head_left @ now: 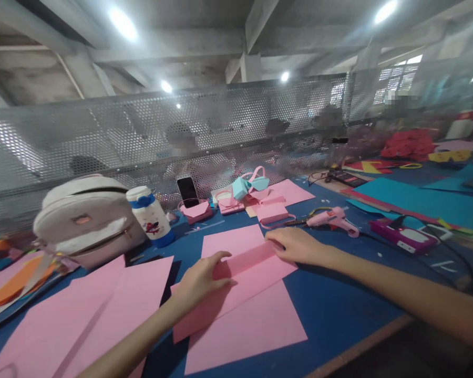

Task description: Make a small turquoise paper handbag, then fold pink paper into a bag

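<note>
A pink paper sheet lies folded on the blue table, on top of another pink sheet. My left hand pinches the folded edge at its left end, thumb on top. My right hand presses down on the fold's right end, fingers curled over the paper. A third pink sheet lies just behind the fold.
More pink sheets lie at the left. Behind them sit a white bag, a bottle, a phone on a pink stand and small pink and blue paper bags. A pink glue gun lies at the right. A mesh screen backs the table.
</note>
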Motion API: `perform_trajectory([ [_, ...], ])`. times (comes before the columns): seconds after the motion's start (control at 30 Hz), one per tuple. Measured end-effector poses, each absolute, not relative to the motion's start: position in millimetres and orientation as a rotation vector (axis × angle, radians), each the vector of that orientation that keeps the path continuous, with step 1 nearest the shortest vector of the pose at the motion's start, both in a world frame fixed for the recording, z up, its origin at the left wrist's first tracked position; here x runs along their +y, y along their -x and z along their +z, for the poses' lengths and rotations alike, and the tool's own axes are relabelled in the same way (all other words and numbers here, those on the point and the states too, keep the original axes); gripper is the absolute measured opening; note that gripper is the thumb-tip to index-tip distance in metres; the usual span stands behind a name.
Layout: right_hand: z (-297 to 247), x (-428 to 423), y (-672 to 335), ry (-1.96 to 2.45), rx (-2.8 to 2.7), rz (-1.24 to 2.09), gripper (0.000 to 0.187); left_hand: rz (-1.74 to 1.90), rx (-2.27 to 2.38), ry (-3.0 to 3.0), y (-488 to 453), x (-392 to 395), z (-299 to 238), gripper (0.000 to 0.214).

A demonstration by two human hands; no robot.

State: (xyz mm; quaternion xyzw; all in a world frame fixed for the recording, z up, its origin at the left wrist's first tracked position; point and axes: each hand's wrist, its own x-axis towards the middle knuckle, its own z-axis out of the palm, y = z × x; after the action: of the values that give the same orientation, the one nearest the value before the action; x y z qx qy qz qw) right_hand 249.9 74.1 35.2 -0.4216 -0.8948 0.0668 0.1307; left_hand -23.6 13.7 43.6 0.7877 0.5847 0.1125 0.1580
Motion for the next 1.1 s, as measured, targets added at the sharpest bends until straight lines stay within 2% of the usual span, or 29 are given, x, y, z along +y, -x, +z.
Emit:
perform_trajectory([
  [0.1, 28.6, 71.6, -240.2, 1.163, -2.613, 0.184, 0.034, 0.3, 1.718, -2.309, 19.3, 9.8, 35.9, 0.052],
  [0.23, 24.7, 73.7, -236.8, 1.12, -2.651, 0.157, 0.032, 0.288, 1.753, -2.413, 12.9, 6.2, 34.0, 0.053],
  [0.43, 27.7, 79.8, -240.5, 1.013, -2.771, 0.173, 0.004, 0.202, 1.816, -2.544, 15.9, -3.3, 44.6, 0.051],
  [0.5, 29.0, 81.2, -240.6, 0.99, -2.797, 0.182, 0.004, 0.155, 1.88, -2.571, 22.5, -7.5, 46.2, 0.047],
  [0.8, 34.4, 63.8, -229.4, 0.964, -2.928, 0.01, 0.021, -0.057, 1.838, -2.98, 62.9, -44.2, 25.0, 0.042],
  [0.93, 20.7, 45.5, -216.3, 0.796, -2.946, -0.13, 0.038, -0.001, 1.659, -3.291, 64.5, -56.0, 8.4, 0.044],
  [1.1, 10.1, 26.5, -204.3, 0.492, -2.994, 0.079, 0.056, 0.073, 1.496, -3.516, 63.6, -49.4, -13.4, 0.045],
])
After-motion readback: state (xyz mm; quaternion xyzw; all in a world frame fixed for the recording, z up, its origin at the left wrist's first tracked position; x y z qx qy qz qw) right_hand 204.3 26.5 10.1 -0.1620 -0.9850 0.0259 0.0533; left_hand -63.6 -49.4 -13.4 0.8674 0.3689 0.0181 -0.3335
